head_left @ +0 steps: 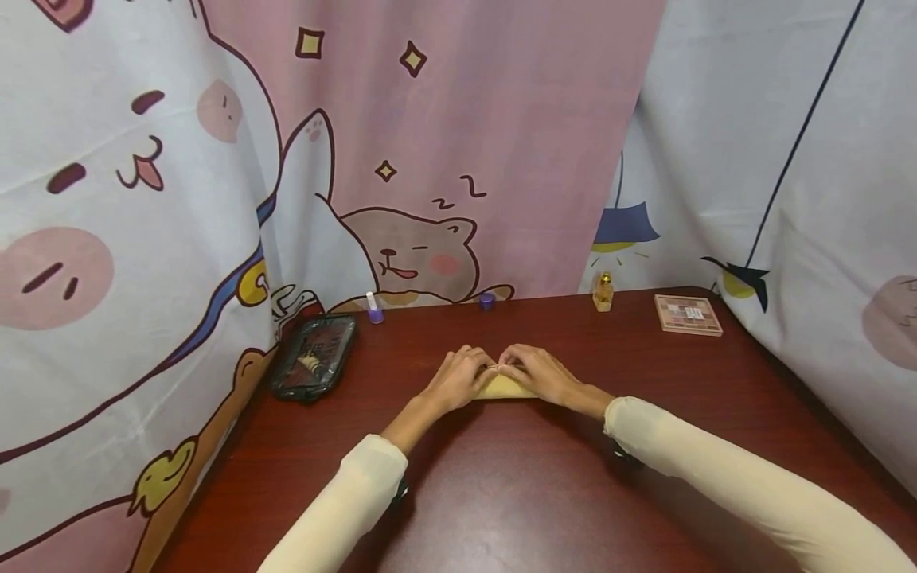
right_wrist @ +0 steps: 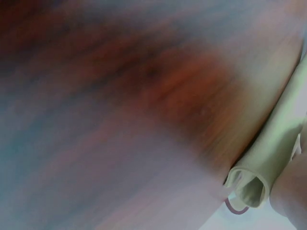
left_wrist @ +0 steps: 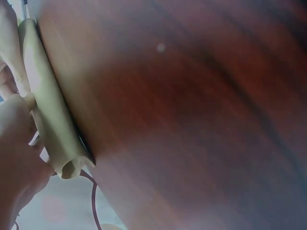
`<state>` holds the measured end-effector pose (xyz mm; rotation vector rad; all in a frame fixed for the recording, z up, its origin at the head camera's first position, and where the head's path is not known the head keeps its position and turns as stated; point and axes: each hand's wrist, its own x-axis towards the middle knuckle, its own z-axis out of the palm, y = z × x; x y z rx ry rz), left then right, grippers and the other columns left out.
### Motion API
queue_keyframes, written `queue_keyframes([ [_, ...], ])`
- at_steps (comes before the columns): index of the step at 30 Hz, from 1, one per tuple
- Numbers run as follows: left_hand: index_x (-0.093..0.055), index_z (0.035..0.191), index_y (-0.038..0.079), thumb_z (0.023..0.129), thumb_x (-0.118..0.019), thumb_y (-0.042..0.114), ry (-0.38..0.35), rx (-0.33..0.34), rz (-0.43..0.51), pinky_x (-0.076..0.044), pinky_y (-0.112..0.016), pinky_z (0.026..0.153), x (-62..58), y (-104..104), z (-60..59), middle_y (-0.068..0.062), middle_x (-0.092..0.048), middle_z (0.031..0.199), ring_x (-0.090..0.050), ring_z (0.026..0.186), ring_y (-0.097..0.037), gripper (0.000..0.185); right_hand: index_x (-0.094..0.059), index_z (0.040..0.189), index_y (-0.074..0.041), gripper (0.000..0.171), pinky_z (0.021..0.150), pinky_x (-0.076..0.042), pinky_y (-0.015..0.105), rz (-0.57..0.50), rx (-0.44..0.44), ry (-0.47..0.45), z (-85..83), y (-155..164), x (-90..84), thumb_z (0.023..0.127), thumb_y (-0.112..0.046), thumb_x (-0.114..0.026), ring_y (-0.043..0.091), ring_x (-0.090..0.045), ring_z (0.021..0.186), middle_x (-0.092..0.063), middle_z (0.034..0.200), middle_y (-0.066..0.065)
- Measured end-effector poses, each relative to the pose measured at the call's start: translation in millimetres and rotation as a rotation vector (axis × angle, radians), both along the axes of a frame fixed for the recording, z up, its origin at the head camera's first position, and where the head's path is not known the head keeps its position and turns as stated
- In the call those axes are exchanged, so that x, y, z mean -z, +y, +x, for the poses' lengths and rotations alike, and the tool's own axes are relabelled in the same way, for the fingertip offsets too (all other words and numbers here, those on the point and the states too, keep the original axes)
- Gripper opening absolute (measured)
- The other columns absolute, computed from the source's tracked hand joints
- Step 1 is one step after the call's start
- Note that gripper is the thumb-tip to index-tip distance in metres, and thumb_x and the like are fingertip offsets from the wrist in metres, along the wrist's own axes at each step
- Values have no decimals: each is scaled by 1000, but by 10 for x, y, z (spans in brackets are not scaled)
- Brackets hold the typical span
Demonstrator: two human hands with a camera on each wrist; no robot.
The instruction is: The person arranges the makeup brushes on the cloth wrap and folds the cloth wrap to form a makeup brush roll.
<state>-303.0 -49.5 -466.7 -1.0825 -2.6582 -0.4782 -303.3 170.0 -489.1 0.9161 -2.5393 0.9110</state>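
Observation:
A pale yellow, soft-looking rolled piece (head_left: pixel 501 387) lies across the middle of the table, its exact kind unclear. Its near side curves smoothly. In the left wrist view the roll (left_wrist: pixel 53 115) has a hollow, curled end, and the right wrist view shows a similar open end on the roll (right_wrist: pixel 271 153). My left hand (head_left: pixel 456 380) grips its top edge from the left with bent fingers. From the right, my right hand (head_left: pixel 540 376) pinches the same edge. The fingertips of both hands nearly meet at the top middle; what lies between them is mostly hidden.
On the dark red table (head_left: pixel 501 493), a black clear-topped pouch (head_left: pixel 315 358) lies at left. Along the back stand a purple nail-polish bottle (head_left: pixel 374 309), a small purple jar (head_left: pixel 487 302), a gold perfume bottle (head_left: pixel 603 293) and a makeup palette (head_left: pixel 688 315). Printed curtains (head_left: pixel 530 159) surround the table.

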Motion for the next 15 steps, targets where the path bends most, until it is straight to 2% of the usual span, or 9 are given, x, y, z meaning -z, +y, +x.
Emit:
queue_keyframes([
  [7,-77,119,13,106,-61,35,-66,14,-33,-50,-45,96,-22,-94,-4,0,-74,116,-64,111,-21,30,-73,112,-13,17,84,-57,36,24,-44,-20,13,118,-27,100,-24,-72,12,-70,97,-73,105,-3],
  [11,-75,124,14,105,-60,43,-97,4,-69,-49,-44,97,-15,-234,18,0,-72,121,-63,115,-20,37,-72,123,-12,34,93,-55,45,105,-15,-45,70,276,-84,100,-36,-72,19,-67,111,-72,118,1],
  [15,-70,133,14,101,-63,52,-128,-28,-113,-45,-48,102,-41,-448,78,-1,-66,133,-56,127,-22,50,-67,136,-12,58,103,-47,55,247,18,-12,128,512,-175,95,-53,-71,28,-60,126,-67,133,5],
])
